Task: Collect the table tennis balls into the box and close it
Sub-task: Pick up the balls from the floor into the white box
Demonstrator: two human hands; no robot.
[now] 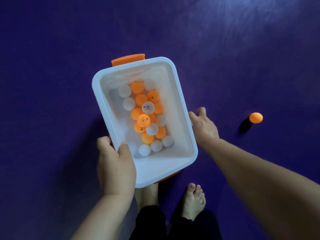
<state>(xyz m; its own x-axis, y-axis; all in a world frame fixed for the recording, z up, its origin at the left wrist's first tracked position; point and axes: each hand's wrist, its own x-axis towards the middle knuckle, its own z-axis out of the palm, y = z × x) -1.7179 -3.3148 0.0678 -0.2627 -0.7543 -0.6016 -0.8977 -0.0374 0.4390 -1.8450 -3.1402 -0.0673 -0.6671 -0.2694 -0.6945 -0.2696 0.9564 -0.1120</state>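
Lying in the open box [161,170], white and orange balls [143,120]

The white box [164,170] has its mouth wide open upward, and the balls [143,120] lie only along its bottom, so there is room above them. The left hand [115,163] grips the near-left corner, with its thumb over the rim there. The right hand [203,126] is just beside the right wall. Bare purple floor [225,66] lies between it and the loose orange ball [256,117]. Bare feet [193,201] crowd the box's near end.
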